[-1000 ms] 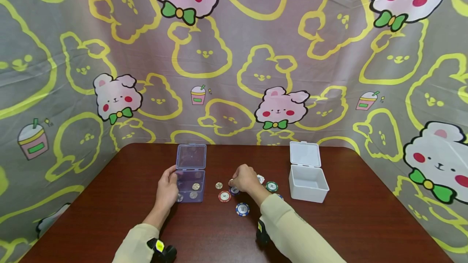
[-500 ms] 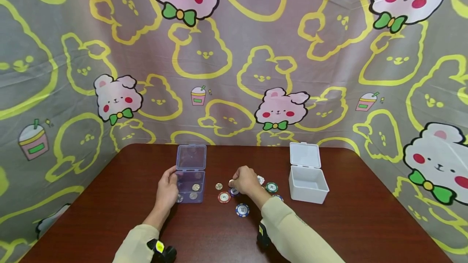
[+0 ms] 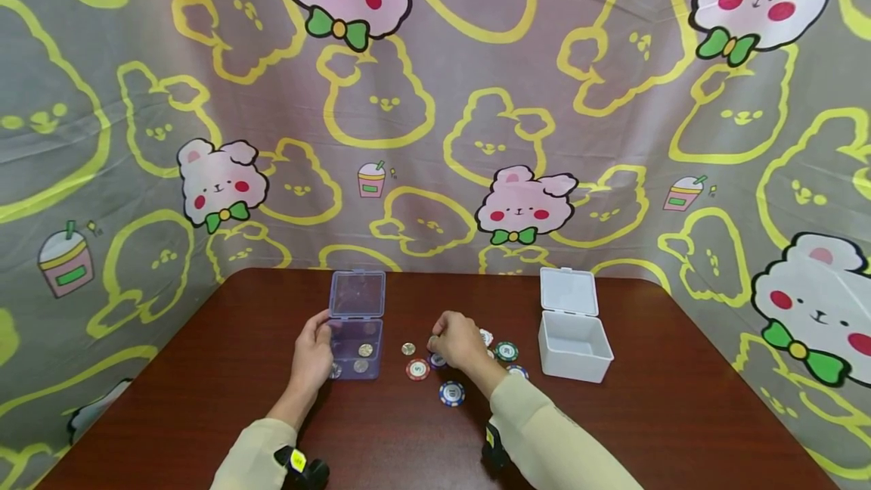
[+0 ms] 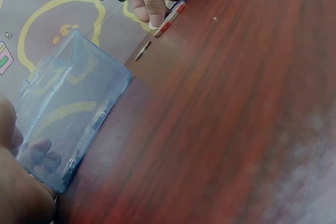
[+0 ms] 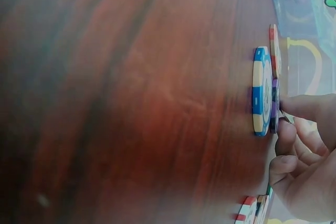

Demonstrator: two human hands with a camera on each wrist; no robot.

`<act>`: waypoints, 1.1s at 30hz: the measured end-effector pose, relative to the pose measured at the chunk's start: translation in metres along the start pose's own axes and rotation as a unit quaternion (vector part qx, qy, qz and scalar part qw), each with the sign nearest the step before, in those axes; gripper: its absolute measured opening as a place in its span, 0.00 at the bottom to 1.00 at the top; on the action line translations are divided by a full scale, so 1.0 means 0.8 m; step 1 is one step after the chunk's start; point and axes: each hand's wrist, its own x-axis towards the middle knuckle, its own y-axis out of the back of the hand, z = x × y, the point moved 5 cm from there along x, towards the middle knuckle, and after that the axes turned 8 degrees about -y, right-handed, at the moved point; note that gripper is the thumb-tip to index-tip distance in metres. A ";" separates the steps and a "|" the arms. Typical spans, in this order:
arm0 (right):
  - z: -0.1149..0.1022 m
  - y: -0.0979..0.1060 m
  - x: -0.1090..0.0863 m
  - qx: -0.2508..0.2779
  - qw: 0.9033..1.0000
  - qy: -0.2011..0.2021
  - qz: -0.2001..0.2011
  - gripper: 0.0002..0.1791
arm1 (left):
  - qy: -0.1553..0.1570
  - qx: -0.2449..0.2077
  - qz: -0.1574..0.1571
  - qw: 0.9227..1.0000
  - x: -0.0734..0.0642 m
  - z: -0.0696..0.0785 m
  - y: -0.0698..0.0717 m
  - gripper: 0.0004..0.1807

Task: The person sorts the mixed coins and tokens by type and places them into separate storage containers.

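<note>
My left hand (image 3: 313,354) grips the left side of a translucent bluish plastic box (image 3: 358,294), whose hinged lid stands up. Several coins (image 3: 365,350) lie inside it. In the left wrist view, fingers (image 4: 42,153) show through the plastic. My right hand (image 3: 459,340) pinches a coin (image 5: 285,115) between thumb and index finger, just over a purple poker chip (image 3: 438,361). Close by lie a red chip (image 3: 418,370), a blue chip (image 3: 452,394) and a loose coin (image 3: 408,348). The right hand partly hides more chips.
At the right stands a white plastic box (image 3: 575,365), lid up, nothing visible inside. A green chip (image 3: 506,351) and another blue chip (image 3: 518,372) lie between it and my right hand. A patterned cloth (image 3: 435,119) hangs behind the brown table (image 3: 401,445).
The head view has shifted slightly. My right forearm has moved a little, showing more of the blue chip beside the wrist. The left hand stays on the translucent box.
</note>
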 end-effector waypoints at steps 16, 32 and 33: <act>0.007 0.005 -0.010 0.078 0.997 0.015 -0.001 0.05 | 0.009 0.006 -0.006 1.000 0.000 -0.003 0.000 0.22; 0.001 -0.002 -0.033 0.190 0.980 0.028 -0.057 0.04 | -0.003 0.019 -0.004 1.000 0.000 -0.001 0.000 0.22; -0.001 -0.003 -0.035 0.197 0.978 0.025 -0.061 0.04 | -0.001 0.019 -0.006 1.000 0.001 -0.001 0.000 0.22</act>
